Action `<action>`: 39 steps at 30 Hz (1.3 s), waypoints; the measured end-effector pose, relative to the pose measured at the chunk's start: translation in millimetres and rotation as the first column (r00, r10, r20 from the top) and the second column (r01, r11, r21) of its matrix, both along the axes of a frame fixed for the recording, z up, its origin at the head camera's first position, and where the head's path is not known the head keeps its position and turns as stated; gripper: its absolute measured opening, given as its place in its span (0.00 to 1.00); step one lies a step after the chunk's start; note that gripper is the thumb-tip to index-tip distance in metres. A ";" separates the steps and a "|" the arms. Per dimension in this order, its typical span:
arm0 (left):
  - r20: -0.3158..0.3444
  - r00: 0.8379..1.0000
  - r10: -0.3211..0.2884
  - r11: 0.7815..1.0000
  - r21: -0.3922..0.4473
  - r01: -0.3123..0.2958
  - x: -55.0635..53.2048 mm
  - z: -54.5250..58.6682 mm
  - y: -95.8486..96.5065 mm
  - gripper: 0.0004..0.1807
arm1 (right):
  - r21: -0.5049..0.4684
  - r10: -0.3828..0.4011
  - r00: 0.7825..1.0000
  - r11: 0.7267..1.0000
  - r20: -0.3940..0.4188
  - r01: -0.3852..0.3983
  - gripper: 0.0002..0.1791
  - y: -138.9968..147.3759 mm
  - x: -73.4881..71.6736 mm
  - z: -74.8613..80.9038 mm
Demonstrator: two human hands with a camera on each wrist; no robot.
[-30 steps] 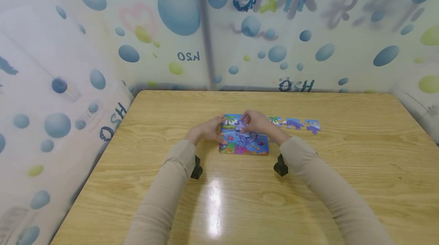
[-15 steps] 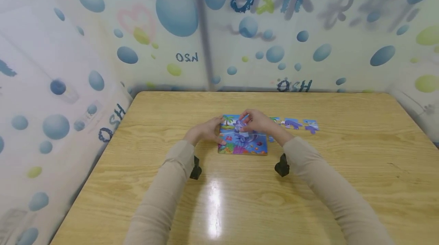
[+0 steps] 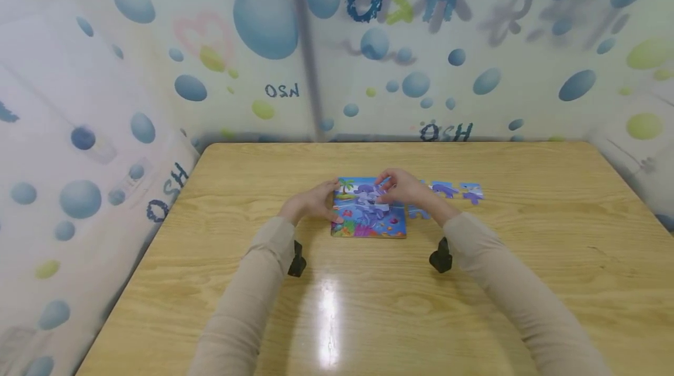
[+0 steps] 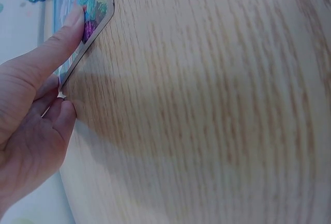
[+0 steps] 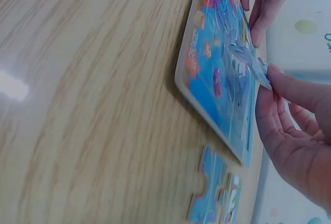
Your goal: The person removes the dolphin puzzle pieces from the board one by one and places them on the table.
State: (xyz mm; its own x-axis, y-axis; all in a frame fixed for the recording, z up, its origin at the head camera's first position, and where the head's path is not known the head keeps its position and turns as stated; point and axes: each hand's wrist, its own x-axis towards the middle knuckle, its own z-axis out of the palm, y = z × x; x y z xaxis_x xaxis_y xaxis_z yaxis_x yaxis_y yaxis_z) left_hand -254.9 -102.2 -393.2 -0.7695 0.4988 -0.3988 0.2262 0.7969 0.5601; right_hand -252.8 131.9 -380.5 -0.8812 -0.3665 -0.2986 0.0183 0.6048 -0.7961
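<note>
A colourful jigsaw puzzle board (image 3: 368,227) with an undersea and palm-tree picture lies flat on the table. My left hand (image 3: 313,200) holds its left side, the thumb lying on the picture and the other fingers at the edge. In the left wrist view, that thumb (image 4: 64,35) shows on the board's surface. Over the board's upper right, my right hand (image 3: 405,186) pinches a puzzle piece (image 5: 253,69) between thumb and fingers. The piece is tilted, with its lower end close to the board; whether it touches cannot be made out.
Loose puzzle pieces lie right of the board: a purple dolphin piece (image 3: 444,189), a blue-and-purple piece (image 3: 471,192) farther right and a blue piece (image 3: 418,212) partly under the right forearm. The wooden table (image 3: 337,306) meets a patterned wall (image 3: 337,83) behind.
My right hand has shifted slightly right over the board with the piece, uncovering more of the dolphin picture. My left hand stays at the board's left side. The head view has turned slightly right.
</note>
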 end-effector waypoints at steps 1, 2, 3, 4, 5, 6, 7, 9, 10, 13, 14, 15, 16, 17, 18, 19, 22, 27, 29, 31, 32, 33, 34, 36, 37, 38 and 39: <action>-0.002 1.000 0.000 1.000 -0.006 0.000 0.1 0.0 -0.4 0.51 | 0.002 -0.005 1.000 1.000 0.004 0.005 0.22 1.4 0.0 -0.3; -0.003 1.000 0.001 1.000 -0.008 -0.001 0.2 0.0 -0.7 0.51 | 0.004 -0.010 1.000 1.000 0.006 0.010 0.22 2.7 0.0 -0.6; -0.003 1.000 0.002 1.000 -0.010 -0.002 0.3 0.1 -0.8 0.51 | 0.007 -0.016 1.000 1.000 0.007 0.016 0.22 3.9 0.2 -0.8; -0.002 1.000 0.004 1.000 -0.014 -0.004 0.2 0.2 -1.0 0.52 | 0.009 -0.022 1.000 1.000 0.009 0.022 0.22 5.0 0.2 -1.3; -0.002 1.000 0.005 1.000 -0.015 -0.005 0.2 0.2 -1.3 0.52 | 0.013 -0.026 1.000 1.000 0.007 0.026 0.22 6.1 0.7 -1.2; -0.002 1.000 0.005 1.000 -0.018 -0.005 0.3 0.1 -1.5 0.52 | 0.014 -0.027 1.000 1.000 0.006 0.027 0.23 7.3 1.2 -1.2; -0.003 1.000 0.003 1.000 -0.021 -0.003 0.3 0.1 -1.6 0.52 | 0.011 -0.030 1.000 0.999 0.007 0.030 0.23 8.4 1.8 -1.2; -0.003 1.000 0.002 1.000 -0.024 -0.002 0.3 0.3 -1.5 0.52 | 0.004 -0.037 0.999 0.999 0.009 0.037 0.23 10.7 2.9 -1.3; -0.005 1.000 0.001 1.000 -0.026 -0.001 0.4 0.5 -1.3 0.51 | 0.001 -0.037 0.999 0.999 0.008 0.037 0.23 12.0 3.5 -1.3; -0.001 1.000 0.004 1.000 -0.024 -0.004 1.2 1.7 -0.8 0.51 | -0.008 -0.039 0.999 0.999 0.011 0.039 0.22 16.3 4.9 -1.4; 0.001 1.000 0.007 1.000 -0.021 -0.007 1.4 2.1 -0.6 0.51 | -0.014 -0.042 0.999 0.999 0.016 0.042 0.22 18.1 5.2 -1.7; 0.004 1.000 0.008 1.000 -0.016 -0.008 1.7 2.4 -0.4 0.51 | -0.016 -0.040 0.999 0.999 0.018 0.040 0.22 20.1 5.4 -2.0; 0.006 1.000 0.009 1.000 -0.015 -0.009 1.8 2.6 -0.5 0.51 | -0.017 -0.035 0.999 0.999 0.018 0.035 0.22 22.1 5.9 -2.1; 0.010 1.000 0.012 1.000 -0.011 -0.011 1.9 2.8 -0.4 0.51 | -0.019 -0.036 0.999 0.999 0.022 0.037 0.22 24.0 6.0 -2.4; 0.011 1.000 0.012 1.000 -0.008 -0.012 2.1 2.8 -0.6 0.51 | -0.023 -0.034 0.999 0.999 0.028 0.035 0.22 26.1 5.9 -3.0; 0.013 1.000 0.014 1.000 -0.006 -0.014 2.2 2.7 -0.5 0.51 | -0.024 -0.033 0.999 0.999 0.031 0.034 0.23 28.1 6.1 -3.2; 0.006 1.000 0.009 1.000 -0.016 -0.009 2.1 2.1 -1.0 0.51 | -0.036 -0.035 0.999 0.999 0.033 0.036 0.23 34.1 6.9 -4.6; -0.002 1.000 0.001 0.999 -0.037 -0.001 2.0 1.7 -1.9 0.51 | -0.058 -0.052 0.998 0.997 0.031 0.054 0.24 43.8 8.2 -5.9; -0.002 1.000 0.001 0.999 -0.040 -0.001 1.6 1.8 -1.7 0.51 | -0.058 -0.056 0.998 0.997 0.031 0.058 0.24 48.0 8.7 -6.3; -0.001 1.000 0.001 0.999 -0.043 -0.001 1.6 2.3 -1.2 0.51 | -0.048 -0.063 0.998 0.997 0.029 0.065 0.24 52.6 9.3 -6.9; -0.001 1.000 0.001 0.999 -0.042 -0.001 1.5 2.3 -1.1 0.51 | -0.039 -0.063 0.998 0.997 0.022 0.063 0.24 55.2 9.8 -7.3; 0.001 1.000 0.001 0.999 -0.044 -0.001 1.4 2.7 -0.9 0.51 | -0.031 -0.063 0.998 0.998 0.015 0.064 0.24 57.7 10.3 -7.6; 0.002 1.000 0.001 0.999 -0.042 -0.001 1.4 3.0 -0.8 0.51 | -0.025 -0.065 0.998 0.998 0.013 0.066 0.23 60.3 10.6 -7.9; 0.000 1.000 0.000 0.999 -0.040 0.000 1.6 3.2 -0.7 0.51 | -0.020 -0.067 0.998 0.998 0.003 0.067 0.23 65.6 11.5 -8.6; 0.001 1.000 0.001 0.999 -0.040 -0.001 1.6 3.4 -0.4 0.51 | -0.023 -0.071 0.997 0.997 0.000 0.071 0.24 68.0 12.0 -9.0; -0.001 1.000 0.000 0.999 -0.038 0.000 1.7 3.4 -0.3 0.51 | -0.026 -0.077 0.997 0.997 0.000 0.077 0.24 70.4 12.5 -9.2; 0.002 1.000 0.002 0.999 -0.038 -0.002 1.7 3.5 0.0 0.51 | -0.035 -0.082 0.997 0.996 0.004 0.082 0.24 72.9 13.0 -9.4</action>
